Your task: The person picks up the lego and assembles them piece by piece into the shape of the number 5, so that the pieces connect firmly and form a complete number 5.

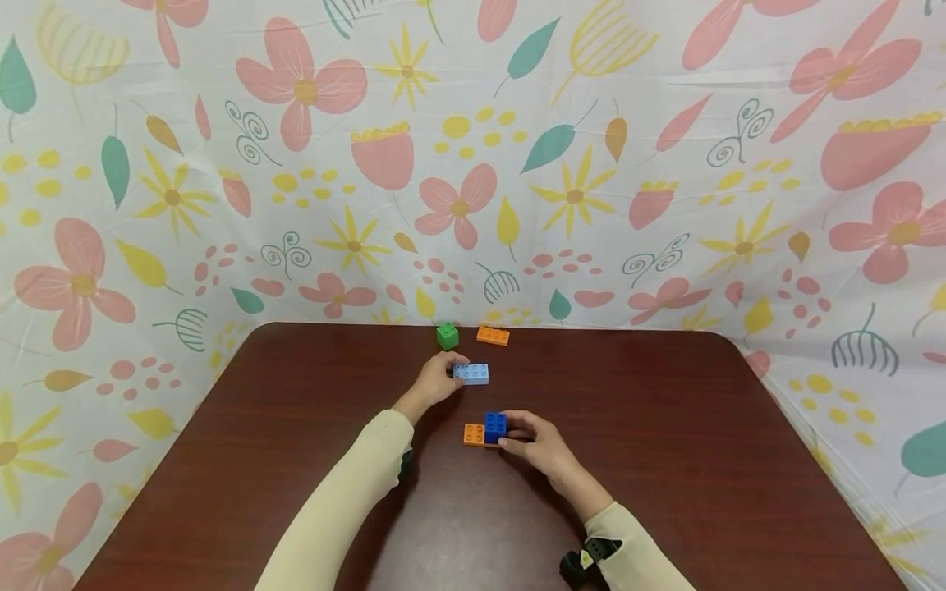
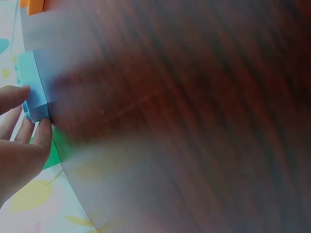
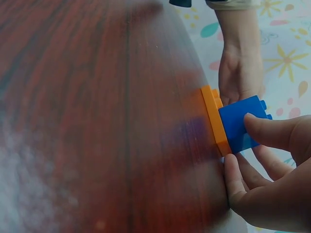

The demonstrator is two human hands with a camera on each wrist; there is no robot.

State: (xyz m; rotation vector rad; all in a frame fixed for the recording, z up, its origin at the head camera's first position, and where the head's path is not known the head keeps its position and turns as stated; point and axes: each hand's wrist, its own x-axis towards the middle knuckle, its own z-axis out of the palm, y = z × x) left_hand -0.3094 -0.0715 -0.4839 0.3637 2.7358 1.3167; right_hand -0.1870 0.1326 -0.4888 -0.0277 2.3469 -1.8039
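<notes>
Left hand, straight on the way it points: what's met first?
The light-blue rectangular plastic brick pinched by the left hand; beyond it, probably the far flat orange plastic brick, though depth and heading are unclear.

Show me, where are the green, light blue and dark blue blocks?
Green block (image 1: 447, 340): head view, on its front side.
Light blue block (image 1: 475, 373): head view, on its studded top.
Dark blue block (image 3: 235, 124): right wrist view, on its flat side.
</notes>
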